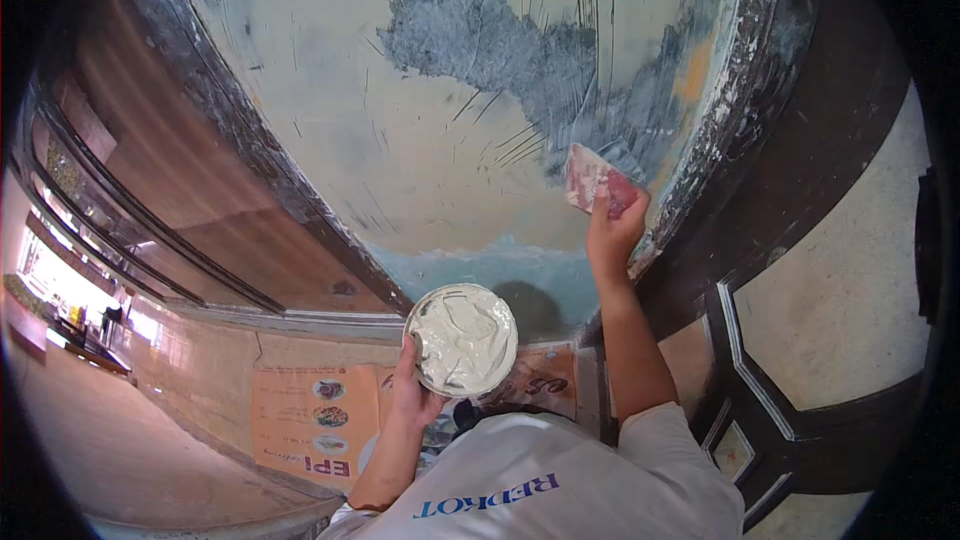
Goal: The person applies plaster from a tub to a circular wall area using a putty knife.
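A round tub of pale, creamy filler is held near my body by my left hand, its fingers wrapped under and around the rim on the left side. Farther out, my right hand grips a red putty knife smeared with white filler. The blade is at the wall panel, on the lower right of a grey patch. That panel is cream with scratchy dark streaks, bare grey areas and a bluish band along its lower edge. Part of my right fingers is hidden behind the putty knife.
Dark wooden frame edges with flaking paint border the panel on both sides. An orange printed sheet lies beneath, left of the tub. At right is a dark lattice with pale panels. A bright opening shows at far left.
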`<state>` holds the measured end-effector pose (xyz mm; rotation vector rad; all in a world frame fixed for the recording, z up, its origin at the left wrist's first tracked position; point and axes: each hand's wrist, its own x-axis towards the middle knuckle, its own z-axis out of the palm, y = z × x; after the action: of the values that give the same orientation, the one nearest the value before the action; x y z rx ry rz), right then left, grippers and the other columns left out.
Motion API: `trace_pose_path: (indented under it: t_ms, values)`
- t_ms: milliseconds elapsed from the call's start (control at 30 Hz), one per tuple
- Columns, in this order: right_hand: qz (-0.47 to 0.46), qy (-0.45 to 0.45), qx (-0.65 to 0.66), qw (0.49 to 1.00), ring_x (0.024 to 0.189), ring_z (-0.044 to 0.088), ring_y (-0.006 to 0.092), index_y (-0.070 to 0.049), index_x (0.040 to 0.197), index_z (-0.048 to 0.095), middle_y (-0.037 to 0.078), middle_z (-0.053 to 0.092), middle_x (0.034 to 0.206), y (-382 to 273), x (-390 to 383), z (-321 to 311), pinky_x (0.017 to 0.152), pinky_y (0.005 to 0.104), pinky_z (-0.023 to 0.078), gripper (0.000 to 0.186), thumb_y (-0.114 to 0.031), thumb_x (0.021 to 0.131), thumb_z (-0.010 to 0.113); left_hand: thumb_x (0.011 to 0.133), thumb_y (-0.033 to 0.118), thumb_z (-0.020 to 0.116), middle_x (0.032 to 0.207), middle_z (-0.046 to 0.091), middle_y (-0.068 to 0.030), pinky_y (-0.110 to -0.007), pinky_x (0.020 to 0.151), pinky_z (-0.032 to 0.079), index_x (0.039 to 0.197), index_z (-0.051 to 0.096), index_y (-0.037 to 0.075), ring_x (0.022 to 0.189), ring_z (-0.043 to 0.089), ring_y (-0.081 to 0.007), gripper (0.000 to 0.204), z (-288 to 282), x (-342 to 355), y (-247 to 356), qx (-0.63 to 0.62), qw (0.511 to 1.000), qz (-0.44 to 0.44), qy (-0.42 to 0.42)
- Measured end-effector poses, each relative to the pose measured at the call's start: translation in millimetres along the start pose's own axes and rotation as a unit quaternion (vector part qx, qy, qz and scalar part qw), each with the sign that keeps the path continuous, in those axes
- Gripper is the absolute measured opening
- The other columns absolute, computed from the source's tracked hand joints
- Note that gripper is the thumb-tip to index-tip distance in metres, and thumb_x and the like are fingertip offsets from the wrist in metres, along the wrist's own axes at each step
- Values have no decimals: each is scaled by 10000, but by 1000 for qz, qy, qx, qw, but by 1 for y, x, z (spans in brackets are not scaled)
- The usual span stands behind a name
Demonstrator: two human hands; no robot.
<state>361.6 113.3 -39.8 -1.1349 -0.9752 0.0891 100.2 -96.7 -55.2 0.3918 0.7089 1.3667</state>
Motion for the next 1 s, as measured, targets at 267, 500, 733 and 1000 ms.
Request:
trace_pose_path:
  t_ms: [267,500,733,1000]
  values:
    - [25,40,106,993,849,630,327,-9,1074,541,189,608,988,13,-1,0,751,444,493,314,-140,837,700,998,514,416,1465,434,-151,-459,1089,402,1461,349,53,1314,466,-313,657,-1,-4,1,6,1000,3,2]
    - [38,68,164,983,924,607,258,2,1128,513,148,616,1027,7,3,0,830,405,487,389,-166,849,725,999,501,427,1471,432,-141,-458,1098,392,1456,357,45,1315,463,-313,649,-7,-7,2,-25,1000,0,-18]
    - [-4,77,-54,996,988,593,221,14,1185,461,155,596,1092,12,-6,13,863,360,481,373,-128,905,663,1011,485,410,1466,436,-154,-439,1101,396,1453,352,27,1321,464,-300,639,-12,5,9,-40,999,-23,-3]
    - [140,-87,315,935,1051,533,141,-11,1245,402,99,546,1165,-99,-59,-9,923,296,434,351,-171,985,575,1011,490,401,1473,437,-121,-440,1122,371,1452,373,61,1332,449,-285,616,-28,5,45,-42,999,-17,-21]
